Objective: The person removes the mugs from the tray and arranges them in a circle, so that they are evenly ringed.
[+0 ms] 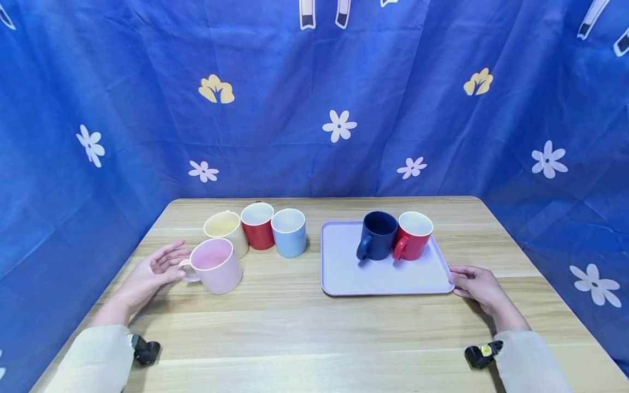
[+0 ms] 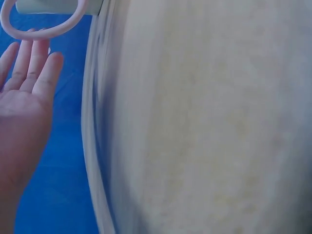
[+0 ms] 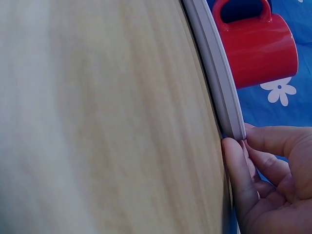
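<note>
Beside a pink mug (image 1: 217, 267) at the table's left, my left hand (image 1: 154, 273) has its fingers extended near the mug's handle. In the left wrist view the fingers (image 2: 36, 66) of that hand lie loosely straight just behind the handle (image 2: 44, 31). My right hand (image 1: 479, 286) pinches the near right corner of a pale lilac tray (image 1: 344, 273). The right wrist view shows the thumb and fingers meeting at the tray rim (image 3: 234, 112). A dark blue mug (image 1: 380, 240) and a red mug (image 1: 415, 240) stand upright on the tray, side by side, handles toward the near left.
Behind the pink mug stand a cream mug (image 1: 238, 240), another red mug (image 1: 259, 234) and a light blue mug (image 1: 289, 240), close together. All rest on a wooden table (image 1: 304, 333). A blue cloth (image 1: 275, 109) with flowers hangs around the table's back and sides.
</note>
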### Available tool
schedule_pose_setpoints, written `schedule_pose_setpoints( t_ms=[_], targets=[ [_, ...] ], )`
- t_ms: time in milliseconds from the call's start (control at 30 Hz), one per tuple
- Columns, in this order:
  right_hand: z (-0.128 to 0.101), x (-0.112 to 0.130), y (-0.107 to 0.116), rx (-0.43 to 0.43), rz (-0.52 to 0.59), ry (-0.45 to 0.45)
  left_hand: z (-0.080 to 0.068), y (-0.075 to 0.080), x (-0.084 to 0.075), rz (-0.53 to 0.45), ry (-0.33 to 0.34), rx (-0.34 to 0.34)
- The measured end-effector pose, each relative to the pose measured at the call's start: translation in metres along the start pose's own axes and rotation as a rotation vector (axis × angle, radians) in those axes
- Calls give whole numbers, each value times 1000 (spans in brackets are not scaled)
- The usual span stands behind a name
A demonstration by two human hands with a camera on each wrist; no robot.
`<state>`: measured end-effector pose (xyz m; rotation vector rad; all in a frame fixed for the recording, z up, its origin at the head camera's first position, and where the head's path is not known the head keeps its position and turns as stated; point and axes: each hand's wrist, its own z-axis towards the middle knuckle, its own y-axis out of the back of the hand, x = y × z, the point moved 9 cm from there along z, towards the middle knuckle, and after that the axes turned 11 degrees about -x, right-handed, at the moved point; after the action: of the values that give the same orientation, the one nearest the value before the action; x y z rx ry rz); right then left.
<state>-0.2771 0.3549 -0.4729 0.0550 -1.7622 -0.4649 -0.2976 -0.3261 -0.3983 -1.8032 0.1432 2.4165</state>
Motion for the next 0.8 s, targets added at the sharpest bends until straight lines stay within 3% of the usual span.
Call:
schedule_pose_setpoints(
  t_ms=[167, 367, 600, 800],
  targets=[
    [-1, 1, 0, 0, 8, -1, 3, 0, -12, -68, -53, -12],
    [0, 0, -1, 4, 18, 0, 10, -4, -30, -68, -101, -28],
    [0, 1, -1, 3, 21, 4, 21, -20, -57, -25, -138, -50],
    [0, 0, -1, 1, 14, -3, 33, -44, -67, 48, -146, -53]
  ],
)
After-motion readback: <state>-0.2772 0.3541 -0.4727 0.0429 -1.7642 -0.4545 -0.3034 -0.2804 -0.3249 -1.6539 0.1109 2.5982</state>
